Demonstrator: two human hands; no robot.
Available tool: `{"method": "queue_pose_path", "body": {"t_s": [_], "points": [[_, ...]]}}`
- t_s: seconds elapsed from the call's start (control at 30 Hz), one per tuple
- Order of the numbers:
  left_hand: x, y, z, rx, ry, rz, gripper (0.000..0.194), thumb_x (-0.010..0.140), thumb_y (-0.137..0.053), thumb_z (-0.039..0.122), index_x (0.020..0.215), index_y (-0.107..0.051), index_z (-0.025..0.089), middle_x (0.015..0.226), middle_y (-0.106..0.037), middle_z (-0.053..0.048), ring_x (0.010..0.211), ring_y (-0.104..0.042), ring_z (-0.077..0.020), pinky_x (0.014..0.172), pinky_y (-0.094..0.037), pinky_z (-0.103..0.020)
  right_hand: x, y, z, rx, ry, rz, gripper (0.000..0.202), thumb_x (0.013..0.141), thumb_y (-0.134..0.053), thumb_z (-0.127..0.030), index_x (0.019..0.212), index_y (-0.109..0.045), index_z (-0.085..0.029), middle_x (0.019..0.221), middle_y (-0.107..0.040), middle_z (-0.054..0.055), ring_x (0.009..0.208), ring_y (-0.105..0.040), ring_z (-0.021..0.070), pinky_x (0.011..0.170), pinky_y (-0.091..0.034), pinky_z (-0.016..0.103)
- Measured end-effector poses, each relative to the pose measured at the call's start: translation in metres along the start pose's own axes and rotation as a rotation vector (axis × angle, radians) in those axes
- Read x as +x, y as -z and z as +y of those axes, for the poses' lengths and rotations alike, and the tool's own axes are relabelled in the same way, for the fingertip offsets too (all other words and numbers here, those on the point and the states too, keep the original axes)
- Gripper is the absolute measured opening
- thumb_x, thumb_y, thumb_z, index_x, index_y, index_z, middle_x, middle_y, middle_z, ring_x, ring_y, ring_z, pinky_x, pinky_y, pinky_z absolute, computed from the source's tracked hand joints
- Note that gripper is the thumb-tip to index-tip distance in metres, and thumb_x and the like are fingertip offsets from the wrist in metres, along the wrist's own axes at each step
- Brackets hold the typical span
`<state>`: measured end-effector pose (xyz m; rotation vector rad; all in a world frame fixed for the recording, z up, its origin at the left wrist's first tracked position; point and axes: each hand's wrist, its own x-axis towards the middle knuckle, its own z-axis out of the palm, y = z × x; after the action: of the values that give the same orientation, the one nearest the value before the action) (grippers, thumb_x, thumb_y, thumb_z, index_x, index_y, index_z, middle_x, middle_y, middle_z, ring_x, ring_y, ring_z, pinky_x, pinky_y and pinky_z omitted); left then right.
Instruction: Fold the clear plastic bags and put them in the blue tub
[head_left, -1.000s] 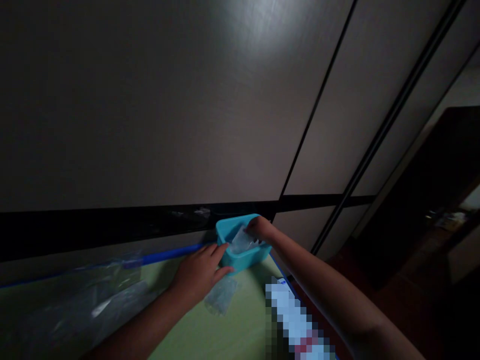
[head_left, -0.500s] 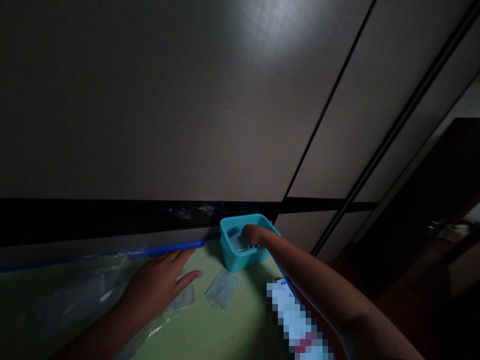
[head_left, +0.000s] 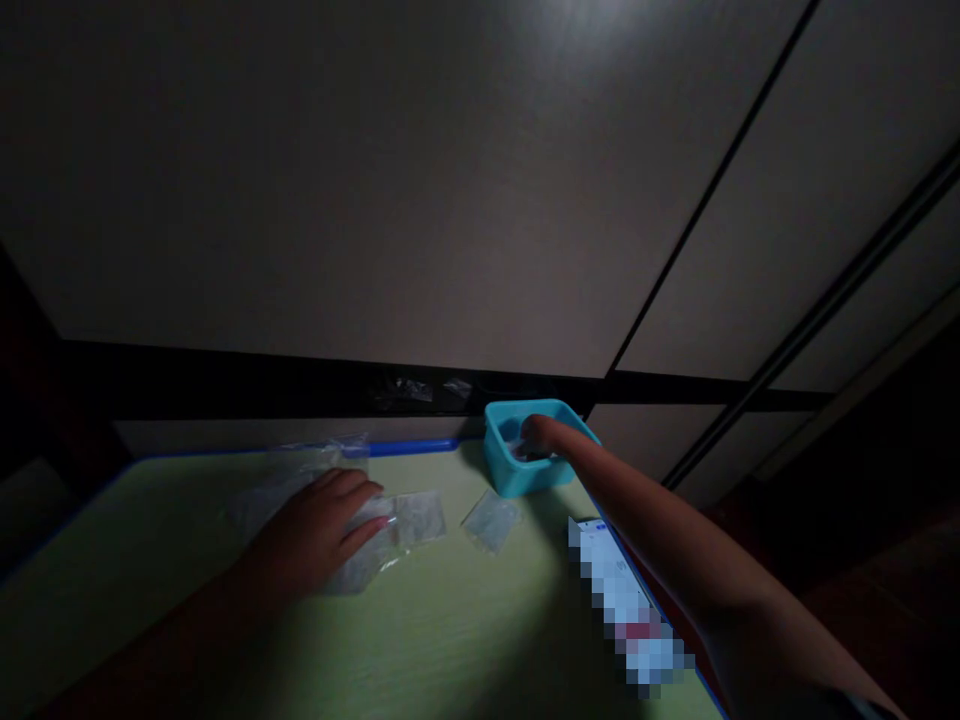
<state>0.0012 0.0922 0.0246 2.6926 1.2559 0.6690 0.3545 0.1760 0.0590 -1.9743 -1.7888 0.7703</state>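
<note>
- Basket, turquoise [head_left: 529,482]: near green table's [head_left: 435,635] far edge, before grey cabinet [head_left: 375,200].
- Right hand [head_left: 538,436]: inside basket; fingers hidden, grip cannot be told.
- Left hand [head_left: 328,525]: half-open, thumb apart, over clear plastic bags [head_left: 420,516]; hold unclear.
- Clear packet [head_left: 491,521]: flat, between bags and basket.
- Pixelated item [head_left: 622,600]: table's right edge.

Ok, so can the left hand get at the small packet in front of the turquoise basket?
Probably yes. The fingers of the left hand point roughly toward the small packet, and nothing seems to cover it; only a flat piece of clear plastic lies between them.
</note>
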Motion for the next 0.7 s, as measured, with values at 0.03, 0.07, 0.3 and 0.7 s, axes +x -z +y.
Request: {"method": "queue_pose_path", "body": {"t_s": [0.03,0.07,0.3,0.7], "points": [[-0.001,-0.001,0.003,-0.011,-0.015,-0.019,0.028,0.085,-0.05,0.038,0.097,-0.066,0.019,0.098,-0.065,-0.008,0.095,-0.057,-0.0257,0.085,-0.044,-0.037,-0.001,0.001,-0.001,-0.009,-0.027,-0.047,0.029,0.092,-0.055,-0.033,0.116,-0.057,-0.018,0.119,-0.057,0.007,0.099,-0.059,0.022,0.083,-0.052,0.04],[-0.003,-0.002,0.005,-0.019,-0.025,-0.03,0.026,0.085,-0.051,0.037,0.097,-0.066,0.019,0.097,-0.064,-0.008,0.095,-0.057,-0.0252,0.084,-0.044,-0.036,-0.002,0.002,-0.002,-0.02,-0.061,-0.103,0.028,0.092,-0.055,-0.033,0.116,-0.058,-0.018,0.119,-0.057,0.007,0.1,-0.059,0.0219,0.083,-0.051,0.04],[-0.001,-0.01,0.007,-0.078,0.009,0.034,0.022,0.086,-0.051,0.034,0.092,-0.066,0.019,0.096,-0.065,-0.006,0.097,-0.054,-0.0237,0.087,-0.042,-0.035,-0.004,0.01,-0.006,-0.012,-0.15,-0.346,0.032,0.092,-0.056,-0.033,0.119,-0.055,-0.016,0.118,-0.057,0.008,0.099,-0.06,0.0213,0.082,-0.052,0.041],[0.039,-0.019,0.009,-0.074,0.093,0.04,0.025,0.089,-0.045,0.028,0.087,-0.067,0.017,0.09,-0.07,-0.005,0.088,-0.06,-0.0203,0.087,-0.042,-0.034,-0.018,0.013,-0.008,0.079,-0.007,-0.34,0.029,0.092,-0.056,-0.032,0.115,-0.056,-0.015,0.112,-0.06,0.008,0.093,-0.061,0.0192,0.079,-0.053,0.039]]}}
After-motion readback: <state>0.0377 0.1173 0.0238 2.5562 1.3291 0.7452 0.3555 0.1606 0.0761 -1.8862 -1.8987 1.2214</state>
